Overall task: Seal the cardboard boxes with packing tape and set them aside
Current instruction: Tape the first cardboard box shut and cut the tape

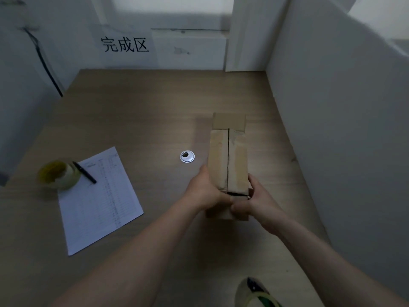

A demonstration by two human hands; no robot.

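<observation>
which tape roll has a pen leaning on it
The tape roll at far left, on the corner of the paper sheet. The other roll at the bottom edge has no pen touching it.

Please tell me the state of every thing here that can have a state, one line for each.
cardboard box: top flaps folded shut, centre seam bare, no tape seen; far end flap sticks out
left hand: grips box's near left side
right hand: grips box's near right end
tape roll: lying flat on table, untouched
pen: lying on paper sheet
</observation>
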